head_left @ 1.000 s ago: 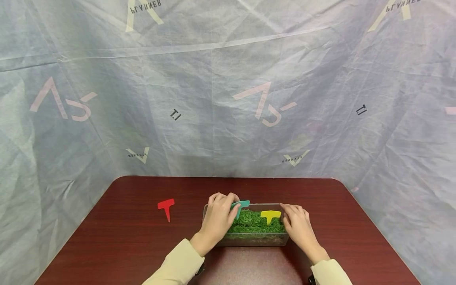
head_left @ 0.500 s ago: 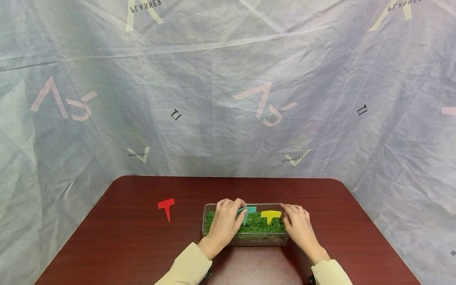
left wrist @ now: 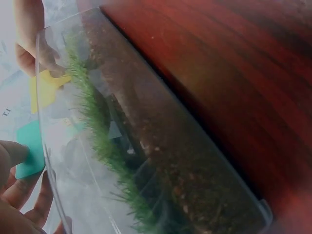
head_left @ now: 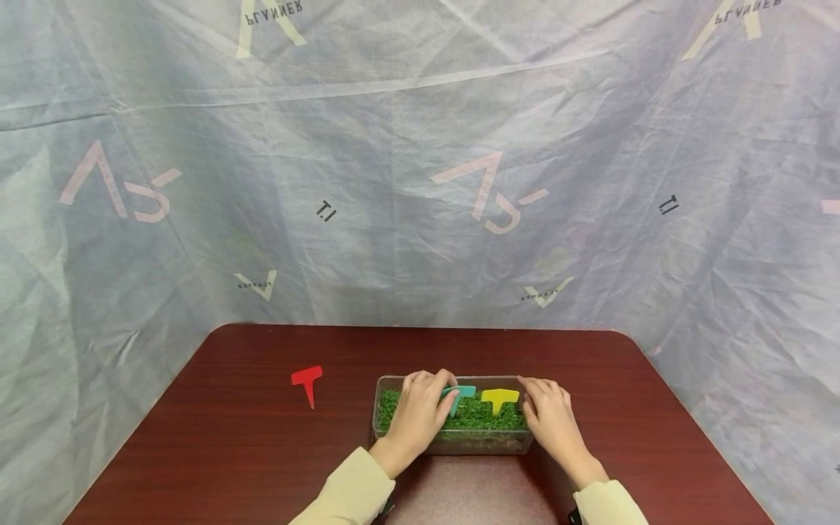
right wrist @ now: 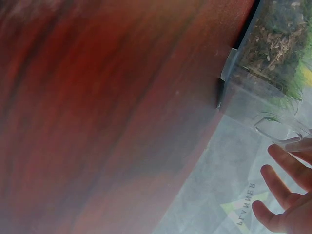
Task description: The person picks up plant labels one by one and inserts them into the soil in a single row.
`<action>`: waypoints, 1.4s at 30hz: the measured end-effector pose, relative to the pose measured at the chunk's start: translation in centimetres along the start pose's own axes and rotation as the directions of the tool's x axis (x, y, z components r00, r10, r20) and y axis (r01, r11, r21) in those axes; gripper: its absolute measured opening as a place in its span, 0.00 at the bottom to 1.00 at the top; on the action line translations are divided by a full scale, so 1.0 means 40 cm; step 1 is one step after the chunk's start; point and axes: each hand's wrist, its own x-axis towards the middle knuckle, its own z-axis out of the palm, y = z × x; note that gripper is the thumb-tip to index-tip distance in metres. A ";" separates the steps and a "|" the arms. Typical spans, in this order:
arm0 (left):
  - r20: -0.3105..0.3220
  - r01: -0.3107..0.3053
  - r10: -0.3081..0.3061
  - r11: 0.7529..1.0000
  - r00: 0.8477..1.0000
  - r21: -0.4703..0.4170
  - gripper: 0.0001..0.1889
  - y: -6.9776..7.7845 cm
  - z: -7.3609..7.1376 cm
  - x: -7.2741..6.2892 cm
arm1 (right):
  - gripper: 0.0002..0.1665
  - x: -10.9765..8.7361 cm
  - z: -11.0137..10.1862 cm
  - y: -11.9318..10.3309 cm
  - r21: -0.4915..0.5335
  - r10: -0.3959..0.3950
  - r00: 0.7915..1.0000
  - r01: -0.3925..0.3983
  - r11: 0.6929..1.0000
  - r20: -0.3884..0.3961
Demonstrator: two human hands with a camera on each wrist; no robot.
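In the head view, a clear plastic box (head_left: pixel 459 442) with green grass (head_left: pixel 475 421) over brown soil stands near the table's middle. My left hand (head_left: pixel 418 410) is above its left half and pinches a teal T-shaped plant label (head_left: pixel 466 391) between thumb and fingers. The label's stem points down at the grass; whether its tip is in the soil is hidden. A yellow plant label (head_left: pixel 500 398) stands upright in the grass to the right. At the box's right end rests my right hand (head_left: pixel 553 417). The right wrist view shows its fingers (right wrist: pixel 288 168) spread loosely against the rim.
A red plant label (head_left: pixel 307 379) lies flat on the dark red-brown table (head_left: pixel 216 437), left of the box. Grey printed cloth (head_left: pixel 394 168) hangs behind and along both sides of the table.
My left hand has moved right and slightly down with the teal plant label, bringing it closer to the yellow one. My right hand stays at the box's right end.
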 end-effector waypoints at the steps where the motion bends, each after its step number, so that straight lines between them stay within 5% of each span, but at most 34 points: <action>1: 0.004 0.002 -0.002 1.000 1.000 -0.003 0.05 -0.001 0.001 -0.001 | 0.20 0.000 0.000 0.001 -0.002 0.000 1.000 0.000 1.000 0.000; 19: 0.104 0.028 -0.027 1.000 0.994 -0.008 0.04 -0.014 0.019 -0.005 | 0.20 -0.003 0.002 0.004 -0.006 -0.004 1.000 0.004 1.000 -0.002; 42: 0.115 0.008 -0.005 1.000 0.993 -0.024 0.04 -0.039 0.020 -0.003 | 0.21 -0.001 0.006 -0.002 0.001 0.006 1.000 -0.006 1.000 0.002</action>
